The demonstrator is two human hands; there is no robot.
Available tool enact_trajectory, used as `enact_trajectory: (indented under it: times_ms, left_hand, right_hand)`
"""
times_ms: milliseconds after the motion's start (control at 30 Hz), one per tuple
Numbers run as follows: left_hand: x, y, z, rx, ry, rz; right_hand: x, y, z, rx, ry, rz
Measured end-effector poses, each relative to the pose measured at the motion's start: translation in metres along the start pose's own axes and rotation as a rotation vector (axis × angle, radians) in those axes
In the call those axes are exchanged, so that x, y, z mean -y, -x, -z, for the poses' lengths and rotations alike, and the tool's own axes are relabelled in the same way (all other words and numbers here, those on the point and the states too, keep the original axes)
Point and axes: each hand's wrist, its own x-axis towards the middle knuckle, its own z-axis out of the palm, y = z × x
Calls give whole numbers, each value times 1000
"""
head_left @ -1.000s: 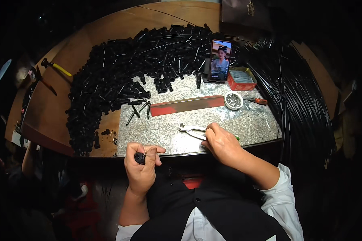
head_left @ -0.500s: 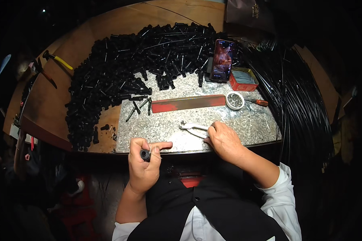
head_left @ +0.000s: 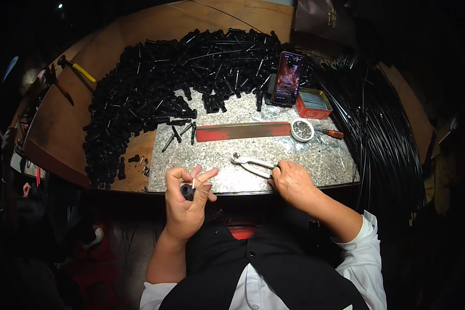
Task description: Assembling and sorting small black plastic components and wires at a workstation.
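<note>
My left hand (head_left: 185,214) is closed round a short black tubular part (head_left: 187,192), its round hollow end facing up. A thin pale pin or strip stands out by my thumb; I cannot make out exactly what it is. The other fingers of that hand stretch toward the slab. Over the front right of the speckled stone slab (head_left: 191,155), my right hand (head_left: 294,182) grips the handles of metal pincers (head_left: 253,164). Their jaws point left and lie slightly apart, with nothing seen between them.
A big heap of black tubular parts (head_left: 155,77) covers the back and left. A red and brown bar (head_left: 243,132) lies across the slab. Near its right end are a white cup (head_left: 302,130), screwdriver (head_left: 331,133), red box (head_left: 313,105) and phone (head_left: 289,77). Black rods (head_left: 377,124) fill the right.
My left hand's fingers have spread and shifted upward around the black part, which stays in its grip. My right hand and the pincers have barely moved.
</note>
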Motion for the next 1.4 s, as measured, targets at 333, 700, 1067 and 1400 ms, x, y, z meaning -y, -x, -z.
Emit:
enact_trajectory:
  times_ms: [333, 700, 1067, 1400]
  left_hand:
    - [26, 9, -14, 22, 28, -33]
    - [25, 18, -22, 116, 337, 148]
    - [15, 14, -34, -18, 37, 53]
    - [19, 19, -27, 65, 112, 156]
  right_hand:
    - [3, 7, 59, -292, -456, 38]
    - [11, -2, 82, -607, 330, 195]
    - [17, 11, 75, -360, 97, 106]
    - [15, 29, 74, -301, -46, 237]
